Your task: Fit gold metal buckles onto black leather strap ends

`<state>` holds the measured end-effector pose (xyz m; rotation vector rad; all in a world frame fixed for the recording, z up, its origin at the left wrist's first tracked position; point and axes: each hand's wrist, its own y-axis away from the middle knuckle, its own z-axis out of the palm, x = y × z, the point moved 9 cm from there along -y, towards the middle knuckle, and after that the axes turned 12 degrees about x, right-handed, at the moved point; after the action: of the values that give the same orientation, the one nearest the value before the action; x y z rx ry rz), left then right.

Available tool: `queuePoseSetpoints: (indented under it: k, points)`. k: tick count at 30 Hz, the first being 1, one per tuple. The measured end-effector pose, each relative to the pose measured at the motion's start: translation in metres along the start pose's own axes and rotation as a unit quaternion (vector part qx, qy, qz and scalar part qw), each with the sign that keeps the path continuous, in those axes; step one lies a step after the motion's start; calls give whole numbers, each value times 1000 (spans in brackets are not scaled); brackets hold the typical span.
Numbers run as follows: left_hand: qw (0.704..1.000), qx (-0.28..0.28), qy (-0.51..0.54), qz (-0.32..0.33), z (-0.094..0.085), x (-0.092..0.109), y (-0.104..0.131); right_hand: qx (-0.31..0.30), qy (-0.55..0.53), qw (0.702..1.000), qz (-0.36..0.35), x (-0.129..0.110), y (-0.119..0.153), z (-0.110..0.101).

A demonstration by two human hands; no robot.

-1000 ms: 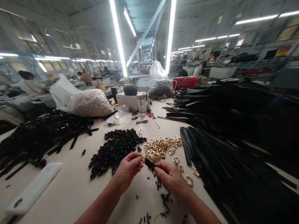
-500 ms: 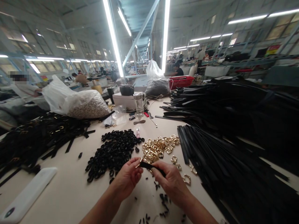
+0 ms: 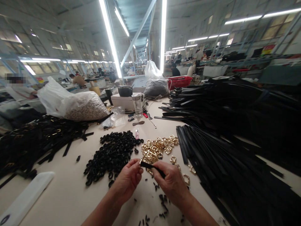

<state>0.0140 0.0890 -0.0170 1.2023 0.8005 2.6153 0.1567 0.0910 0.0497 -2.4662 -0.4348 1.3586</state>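
Rings pile (image 3: 110, 155) left of buckles (image 3: 157, 147); straps (image 3: 223, 169) right; bag (image 3: 75, 103) behind.

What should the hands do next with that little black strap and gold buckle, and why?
Probably push the thin black strap further through the gold metal buckle. The left hand pinches the buckle at the strap's tip, and the right hand grips the strap just behind it.

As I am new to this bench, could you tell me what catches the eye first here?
At the near edge, the left hand and right hand pinch a thin black strap between them. Just beyond lie a heap of gold buckles and, to its left, a pile of black rings. Long black straps fill the table's right side.
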Motion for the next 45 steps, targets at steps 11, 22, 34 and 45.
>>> queuePoseSetpoints:
  k: [11,22,34,45]
  points:
    - [996,-41,-73,27,11,-7,2,-21,-96,993,70,6,4,14]
    - [995,-75,-50,-42,20,-12,10,-104,-211,963,130,3,10,23]
    - [972,-75,-211,66,10,-5,4,-71,-186,971,132,10,9,19]
    - [961,-114,-242,67,19,1,18,-47,-94,990,95,10,7,14]
